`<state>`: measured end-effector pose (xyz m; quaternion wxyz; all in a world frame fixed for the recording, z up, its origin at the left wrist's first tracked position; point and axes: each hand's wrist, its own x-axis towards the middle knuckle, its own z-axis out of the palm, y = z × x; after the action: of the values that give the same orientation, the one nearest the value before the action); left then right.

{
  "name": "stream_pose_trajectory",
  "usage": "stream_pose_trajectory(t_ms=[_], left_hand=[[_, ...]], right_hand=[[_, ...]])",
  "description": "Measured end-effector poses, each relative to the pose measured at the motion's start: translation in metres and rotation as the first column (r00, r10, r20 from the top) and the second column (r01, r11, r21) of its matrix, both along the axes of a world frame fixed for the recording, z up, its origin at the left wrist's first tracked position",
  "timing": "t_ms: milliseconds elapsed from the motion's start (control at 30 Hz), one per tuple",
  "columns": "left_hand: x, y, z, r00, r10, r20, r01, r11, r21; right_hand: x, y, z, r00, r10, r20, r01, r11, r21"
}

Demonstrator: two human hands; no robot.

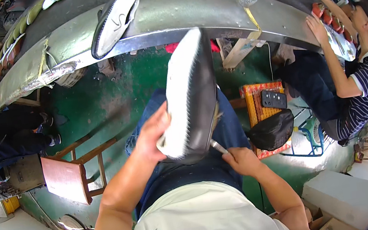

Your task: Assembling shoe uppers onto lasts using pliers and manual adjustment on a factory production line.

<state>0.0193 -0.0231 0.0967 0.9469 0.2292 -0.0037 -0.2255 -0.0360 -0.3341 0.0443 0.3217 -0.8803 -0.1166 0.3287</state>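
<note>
Over your lap, L grip: your left hand (153, 135) is clamped on the shoe (191, 100) by its near end, white side, far end pointing away from you.
R grip: your right hand (242, 159), below & R of the L grip, is closed on a thin brush (218, 146); bristles sit by the black face's R edge, contact unclear.
Shoe: held up b/w your hands; white L, black R, jagged white edging along the join.
Done: edging runs along most of the visible join; black face looks dark all over, but blur hides finer detail.
Left: brush is right at the shoe, so work on it looks mid-way; can't tell how much remains.
2nd shoe (116, 24): ahead & a bit L of your grip, on the metal bench (179, 11); similar colours, can't tell if finished or waiting.
R of grip: phone (274, 99) & black bag (272, 131) on an orange seat (257, 113); co-worker (360, 96) beyond.
</note>
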Motion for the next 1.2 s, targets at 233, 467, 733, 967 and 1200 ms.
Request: stream_pose_trajectory(t_ms=[233, 467, 733, 967, 1200], left_hand=[[0.098, -0.023, -0.002, 1.0, -0.024, -0.01, 0.025, 0.997, 0.069], [0.093, -0.046, 0.007, 0.997, 0.077, 0.007, -0.077, 0.997, -0.029], [0.088, -0.061, 0.023, 0.988, 0.13, -0.083, -0.141, 0.979, -0.147], [0.096, -0.059, 0.018, 0.994, 0.104, -0.03, -0.108, 0.979, -0.172], [0.108, -0.061, 0.021, 0.991, 0.118, -0.064, -0.089, 0.936, 0.34]], right_hand=[[0.05, 0.024, 0.05, 0.777, 0.052, 0.627, -0.132, 0.988, 0.081], [0.121, 0.084, 0.108, 0.409, -0.235, 0.882, -0.242, 0.904, 0.353], [0.138, 0.094, 0.09, 0.056, -0.266, 0.962, -0.404, 0.876, 0.265], [0.144, 0.092, 0.093, 0.136, -0.274, 0.952, -0.407, 0.861, 0.306], [0.178, 0.095, 0.084, 0.79, -0.507, 0.345, -0.003, 0.559, 0.829]])
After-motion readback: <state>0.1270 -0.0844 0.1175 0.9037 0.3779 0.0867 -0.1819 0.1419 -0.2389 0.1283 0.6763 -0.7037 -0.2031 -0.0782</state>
